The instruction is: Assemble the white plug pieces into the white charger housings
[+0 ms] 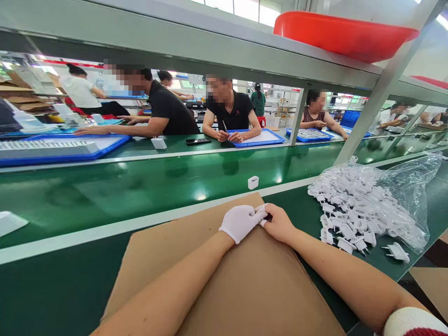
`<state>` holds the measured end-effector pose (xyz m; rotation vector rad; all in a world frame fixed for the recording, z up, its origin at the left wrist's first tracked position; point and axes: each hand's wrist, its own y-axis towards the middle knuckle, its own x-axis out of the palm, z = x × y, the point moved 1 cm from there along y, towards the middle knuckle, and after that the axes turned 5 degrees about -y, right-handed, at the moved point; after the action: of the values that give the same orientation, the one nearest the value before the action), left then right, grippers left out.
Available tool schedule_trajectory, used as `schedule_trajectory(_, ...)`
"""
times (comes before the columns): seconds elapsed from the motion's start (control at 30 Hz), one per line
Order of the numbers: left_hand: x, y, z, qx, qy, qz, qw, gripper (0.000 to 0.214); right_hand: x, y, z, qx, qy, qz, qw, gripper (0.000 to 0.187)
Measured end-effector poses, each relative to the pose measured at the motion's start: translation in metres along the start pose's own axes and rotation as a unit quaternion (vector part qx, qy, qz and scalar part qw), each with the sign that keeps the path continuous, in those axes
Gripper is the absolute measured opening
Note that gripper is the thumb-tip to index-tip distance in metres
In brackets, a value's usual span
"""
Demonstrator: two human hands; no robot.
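Note:
My left hand [241, 223], in a white glove, is closed with thumb and fingers pinched together. Against its fingertips my right hand [279, 225], mostly bare with white coverings on some fingertips, is closed too. Whatever lies between the two sets of fingers is small and hidden. Both hands are over the far corner of a brown cardboard sheet [168, 261]. Just beyond them, a white plug housing [253, 182] stands on the green belt [168, 179]. To the right lies a heap of white two-pin plug parts [350, 224], partly under a clear plastic bag [413, 186].
One loose plug part [398, 252] lies near the right table edge. Overhead runs a metal shelf [196, 42] bearing a red basin [336, 35]; a slanted post [381, 88] stands right. Across the belt, several people work beside blue trays [261, 138]. A white piece [10, 223] sits far left.

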<state>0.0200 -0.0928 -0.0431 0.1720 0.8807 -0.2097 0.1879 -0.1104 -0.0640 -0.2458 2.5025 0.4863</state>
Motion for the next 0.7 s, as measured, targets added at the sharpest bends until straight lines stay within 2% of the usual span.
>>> schedule_trajectory(0.7, -0.0013, -0.0012, 0.003, 0.009, 0.008, -0.005, 1.0, 0.064, -0.0014, 0.0005, -0.0042, 0.001, -0.011, -0.002, 1.0, 0.028)
